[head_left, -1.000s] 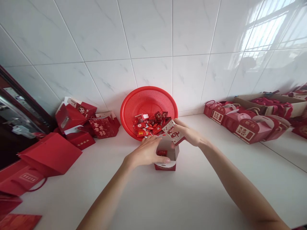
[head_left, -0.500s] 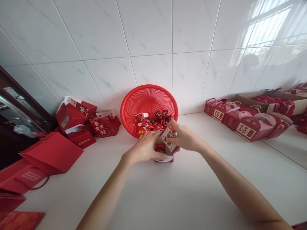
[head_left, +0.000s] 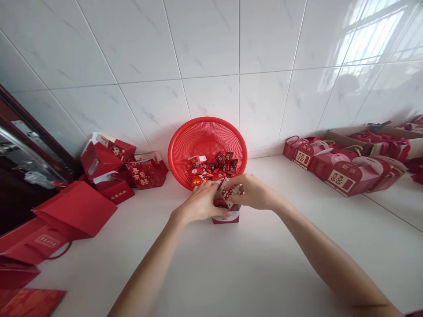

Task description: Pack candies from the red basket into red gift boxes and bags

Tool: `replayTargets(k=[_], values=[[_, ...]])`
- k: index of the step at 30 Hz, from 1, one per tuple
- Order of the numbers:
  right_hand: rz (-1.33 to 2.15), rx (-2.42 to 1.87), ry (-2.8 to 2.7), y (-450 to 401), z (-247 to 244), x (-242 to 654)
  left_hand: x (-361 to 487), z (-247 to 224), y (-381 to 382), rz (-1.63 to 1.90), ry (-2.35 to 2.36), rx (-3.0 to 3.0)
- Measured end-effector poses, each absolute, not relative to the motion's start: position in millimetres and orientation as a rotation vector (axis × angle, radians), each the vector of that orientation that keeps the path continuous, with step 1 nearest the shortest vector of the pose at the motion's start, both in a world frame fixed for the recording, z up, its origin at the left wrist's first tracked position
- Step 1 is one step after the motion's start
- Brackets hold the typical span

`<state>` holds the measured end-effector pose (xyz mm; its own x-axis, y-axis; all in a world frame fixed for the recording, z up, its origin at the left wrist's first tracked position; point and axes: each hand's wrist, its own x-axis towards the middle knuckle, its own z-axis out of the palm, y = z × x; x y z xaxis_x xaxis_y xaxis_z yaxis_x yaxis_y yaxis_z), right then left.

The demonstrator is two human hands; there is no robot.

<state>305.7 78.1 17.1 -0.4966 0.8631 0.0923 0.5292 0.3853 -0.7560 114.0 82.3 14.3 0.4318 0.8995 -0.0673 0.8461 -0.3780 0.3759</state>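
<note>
In the head view, my left hand (head_left: 197,202) is closed round the left side of a small open gift box (head_left: 225,219), thumb along its near edge. The box is red with a white panel and stands on the white tabletop. My right hand (head_left: 257,192) pinches a small red-and-white patterned carton (head_left: 229,190), tilted in the box's opening; its lower end is partly inside. Right behind the box, a red mesh basket (head_left: 178,147) leans against the tiled wall. Red-wrapped candies (head_left: 211,167) lie in its lower part. My fingers hide some of the box and the carton.
Several red gift boxes (head_left: 76,209) are heaped at the left, beside a dark door frame (head_left: 36,141). More handled boxes (head_left: 343,176) stand in a row at the right, near an open cardboard carton (head_left: 340,135) holding red items. The tiled wall (head_left: 211,44) bounds the tabletop behind.
My right hand has lowered the patterned carton deeper into the gift box's opening. My left hand keeps its hold. The whole view has shifted slightly.
</note>
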Motion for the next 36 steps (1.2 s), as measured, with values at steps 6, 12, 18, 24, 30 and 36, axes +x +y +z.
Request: replayTargets(k=[6,12,18,24,30,36], values=[[0.724,-1.324,-2.334,77.1,16.4,306.9,111.3,12.8,83.7,0.218,1.448,2.302],[0.871,-1.317,-2.281,83.7,9.1,300.3,110.8,12.4,83.7,0.190,1.424,2.301],[0.894,-1.377,-2.317,87.5,4.9,294.5,110.1,11.8,84.7,0.167,1.459,2.279],[0.783,-1.441,-2.401,88.5,-0.1,287.3,109.7,12.2,84.3,0.147,1.454,2.281],[0.494,-1.537,-2.507,89.8,-7.3,284.5,111.5,10.6,84.5,0.132,1.463,2.283],[0.557,-1.529,-2.454,92.7,-8.3,288.8,110.8,9.2,84.0,0.110,1.484,2.248]])
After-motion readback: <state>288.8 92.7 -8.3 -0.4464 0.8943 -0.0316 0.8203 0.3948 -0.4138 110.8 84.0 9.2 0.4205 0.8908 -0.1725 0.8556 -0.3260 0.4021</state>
